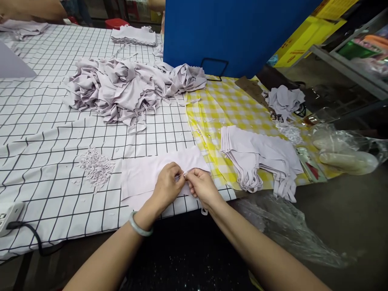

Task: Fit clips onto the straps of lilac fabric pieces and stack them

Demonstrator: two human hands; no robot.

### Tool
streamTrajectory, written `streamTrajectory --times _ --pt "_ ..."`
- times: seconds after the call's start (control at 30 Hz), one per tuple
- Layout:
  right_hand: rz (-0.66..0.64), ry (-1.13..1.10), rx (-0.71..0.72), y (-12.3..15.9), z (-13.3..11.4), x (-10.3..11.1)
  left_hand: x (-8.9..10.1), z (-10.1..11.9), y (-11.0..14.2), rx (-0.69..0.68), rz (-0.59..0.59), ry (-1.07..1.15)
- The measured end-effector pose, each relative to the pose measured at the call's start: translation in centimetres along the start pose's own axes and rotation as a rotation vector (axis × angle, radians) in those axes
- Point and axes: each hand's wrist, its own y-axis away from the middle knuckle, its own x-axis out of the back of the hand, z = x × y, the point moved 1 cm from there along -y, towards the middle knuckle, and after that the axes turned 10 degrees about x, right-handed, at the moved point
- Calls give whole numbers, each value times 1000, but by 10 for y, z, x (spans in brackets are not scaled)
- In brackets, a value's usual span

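Observation:
A pale lilac cloth garment (142, 171) lies flat at the table's front edge, under my hands. My left hand (169, 181), with a pale bangle (140, 226) on its wrist, is closed in a pinch on part of this garment. Fingertip to fingertip with it, my right hand (201, 184) is also closed in a pinch. A tiny shiny spot shows where the fingertips meet; what the right fingers hold is too small to make out. Below the right hand, a short pale strap loop (204, 211) hangs over the edge.
Left of the garment is a heap of small lilac scraps (96, 167). A crumpled lilac garment pile (121, 89) lies farther back. Stacked strapped garments (263, 149) rest on yellow checked cloth (212, 109). A blue panel (230, 36) stands behind. A power strip (10, 216) sits left.

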Motion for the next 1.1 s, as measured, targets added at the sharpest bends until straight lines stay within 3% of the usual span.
streamTrajectory --times 0.1,0.17,0.33,0.5,0.63,0.73,0.8,0.83,0.87,0.93,0.97,1.0,1.1 --pt "-144 -74 -148 -2 -8 7 5 -2 -1 -29 -32 -19" --pt "-224 -84 -175 2 -11 17 12 -2 -3 -117 -108 -45" --pt "-269 4 -42 38 -6 49 23 1 -15 -389 -194 -168" --pt "-149 233 112 90 27 70 0 -7 -24 -366 -291 -445" --pt "-47 194 195 110 64 77 -12 -9 -29 -329 -285 -513" --pt "192 290 465 115 72 82 3 -6 -32 -298 -358 -413" --pt "259 426 662 117 70 80 29 -7 -26 -264 -287 -223" --pt "160 459 682 116 70 74 46 -8 -19 -241 -187 -121" --pt "-22 449 632 114 72 65 62 -11 -7 -215 -59 -36" --pt "-427 323 403 107 81 37 90 -18 25 -180 160 51" --pt "-555 251 278 103 88 20 98 -22 43 -172 202 60" --pt "-622 190 173 98 94 2 104 -27 62 -166 200 63" --pt "-650 49 11 88 107 -44 104 -42 108 -159 55 56"
